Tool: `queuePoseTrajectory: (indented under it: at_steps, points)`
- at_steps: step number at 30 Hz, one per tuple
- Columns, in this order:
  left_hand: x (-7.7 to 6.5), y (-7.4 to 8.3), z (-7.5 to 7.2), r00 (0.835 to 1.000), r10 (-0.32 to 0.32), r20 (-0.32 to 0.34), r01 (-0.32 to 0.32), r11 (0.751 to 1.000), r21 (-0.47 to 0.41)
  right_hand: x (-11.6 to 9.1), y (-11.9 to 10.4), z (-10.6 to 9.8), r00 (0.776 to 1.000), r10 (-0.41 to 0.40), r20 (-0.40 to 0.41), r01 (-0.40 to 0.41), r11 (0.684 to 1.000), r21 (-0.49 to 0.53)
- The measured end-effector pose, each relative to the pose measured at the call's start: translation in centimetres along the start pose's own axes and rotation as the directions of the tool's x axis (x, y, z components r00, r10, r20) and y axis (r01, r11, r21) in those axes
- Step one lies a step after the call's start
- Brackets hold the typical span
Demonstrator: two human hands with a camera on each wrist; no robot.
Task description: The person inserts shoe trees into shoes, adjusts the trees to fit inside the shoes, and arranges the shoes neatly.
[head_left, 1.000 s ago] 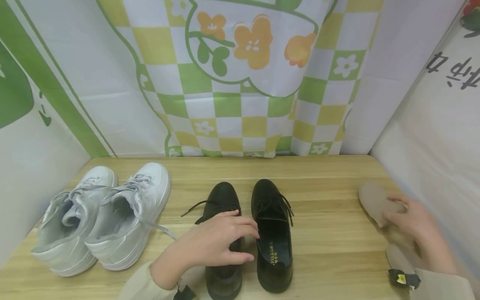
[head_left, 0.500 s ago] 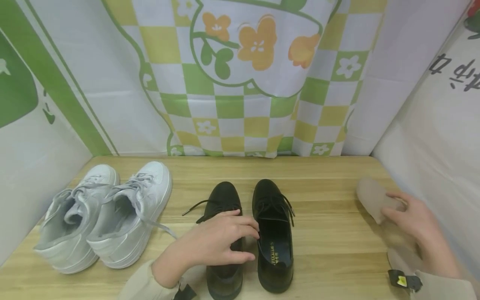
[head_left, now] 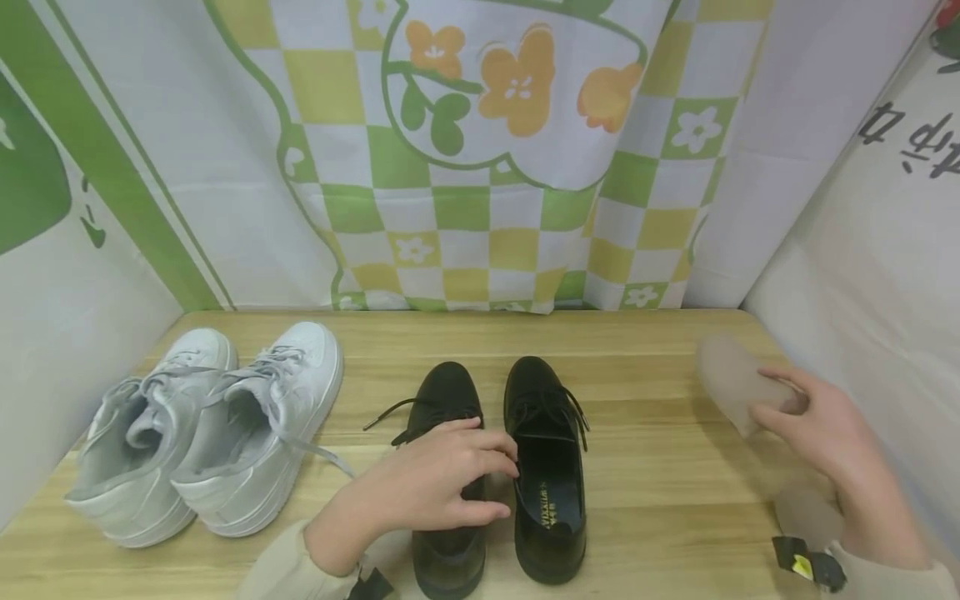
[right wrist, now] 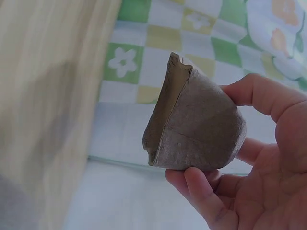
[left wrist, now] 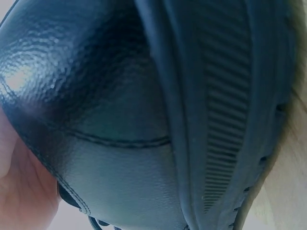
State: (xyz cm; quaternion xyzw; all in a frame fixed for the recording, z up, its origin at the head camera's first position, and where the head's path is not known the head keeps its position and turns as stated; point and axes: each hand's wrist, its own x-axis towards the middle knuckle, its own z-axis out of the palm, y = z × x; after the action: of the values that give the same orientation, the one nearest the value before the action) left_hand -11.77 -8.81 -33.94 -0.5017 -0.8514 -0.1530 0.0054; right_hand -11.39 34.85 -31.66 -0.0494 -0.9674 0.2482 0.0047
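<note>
My left hand point(head_left: 427, 479) rests across the opening of the left black lace-up shoe point(head_left: 447, 387), fingers loosely bent and thumb apart. In the left wrist view that shoe's heel and ridged sole point(left wrist: 228, 110) fill most of the picture, the palm beside it. The right black shoe point(head_left: 551, 550) stands parallel, a gold-printed insole inside. At the right, my right hand point(head_left: 832, 425) holds a grey-brown moulded pulp shoe insert point(right wrist: 201, 124) between thumb and fingers; its hollow open end shows in the right wrist view. A second pulp insert point(head_left: 808, 512) lies below that wrist, partly hidden.
Two white sneakers, the left one point(head_left: 138, 508) and the right one point(head_left: 251, 496), stand at the left with loose laces. All sit on a wood-grain tabletop point(head_left: 660, 533). A checked flowered cloth point(head_left: 457, 217) hangs behind, and white fabric walls rise at both sides.
My right hand has shifted slightly left and away from me with the pulp insert, tilting it a little. The left hand and the shoes have stayed in place.
</note>
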Motion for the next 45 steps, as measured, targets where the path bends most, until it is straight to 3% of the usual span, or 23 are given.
queuePoseTrajectory:
  at_steps: [5,13,18,22,27,32,40,45]
  points:
    - [0.2,-0.1,0.1,0.999,0.017,-0.036,-0.016,1.0,0.027,-0.7,-1.6,-0.2,0.999,-0.033,-0.017,0.033,0.999,-0.001]
    - [0.7,-0.9,0.0,0.981,0.082,-0.175,-0.075,0.996,0.048,-1.6,-4.0,0.4,0.988,-0.143,-0.065,0.143,0.99,-0.014]
    - [1.0,-1.1,-0.2,0.991,0.001,-0.136,-0.002,1.0,-0.012,-2.2,-5.2,0.7,0.975,-0.202,-0.094,0.199,0.979,-0.037]
    - [1.1,-1.3,-0.2,0.993,-0.037,-0.112,0.036,0.999,-0.012,-3.0,-6.2,0.8,0.98,-0.191,-0.063,0.189,0.981,-0.043]
    - [1.1,-1.7,-0.1,0.995,-0.054,-0.083,0.052,0.998,-0.022,-4.1,-7.5,1.0,0.982,-0.189,-0.029,0.188,0.982,-0.031]
    - [1.2,-1.9,-0.2,0.996,-0.068,-0.05,0.065,0.997,-0.044,-4.8,-8.3,1.2,0.968,-0.246,-0.053,0.245,0.969,-0.014]
    - [1.4,-2.0,-0.2,0.997,-0.055,-0.056,0.052,0.997,-0.055,-6.1,-9.0,1.6,0.94,-0.329,-0.091,0.328,0.944,-0.03]
    - [1.6,-1.9,-0.1,0.996,-0.056,-0.062,0.053,0.997,-0.058,-7.1,-9.5,1.8,0.945,-0.319,-0.067,0.317,0.948,-0.038]
